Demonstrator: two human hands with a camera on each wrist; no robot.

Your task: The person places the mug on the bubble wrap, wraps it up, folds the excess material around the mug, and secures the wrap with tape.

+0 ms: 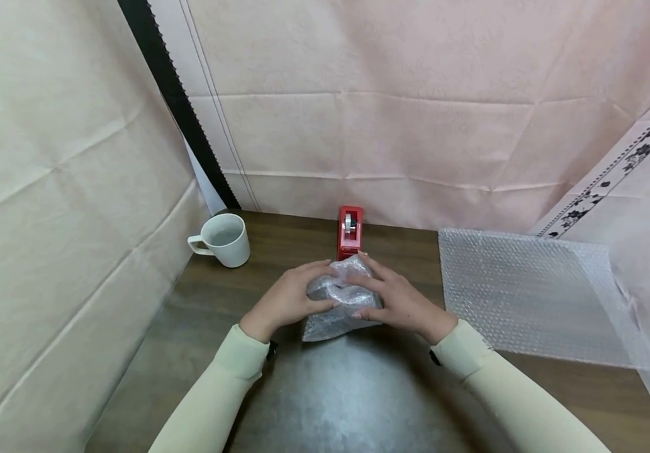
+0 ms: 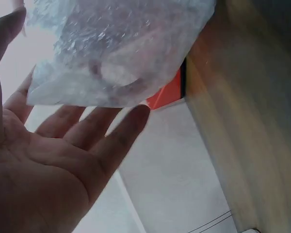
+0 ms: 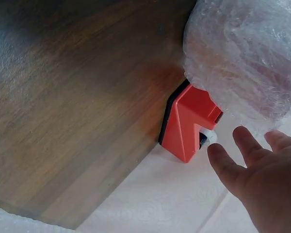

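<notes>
A bundle of crumpled clear bubble wrap (image 1: 340, 294) stands on the table between the two hands; what it encloses is hard to make out. Along its left side, the left hand (image 1: 291, 297) has thumb and fingers spread. In the left wrist view those fingers extend loosely beside the wrap (image 2: 121, 48). On the other side is the right hand (image 1: 404, 303), fingers reaching over the bundle's edge. The right wrist view has its fingers (image 3: 225, 167) extended just off the wrap. Right behind the bundle sits a red tape dispenser (image 1: 350, 229).
A white mug (image 1: 228, 242) stands at the back left, handle to the left. A flat sheet of bubble wrap (image 1: 528, 296) lies on the right of the wooden table (image 1: 200, 352), reaching the side cloth. Pale cloth walls (image 1: 415, 138) enclose the back and sides.
</notes>
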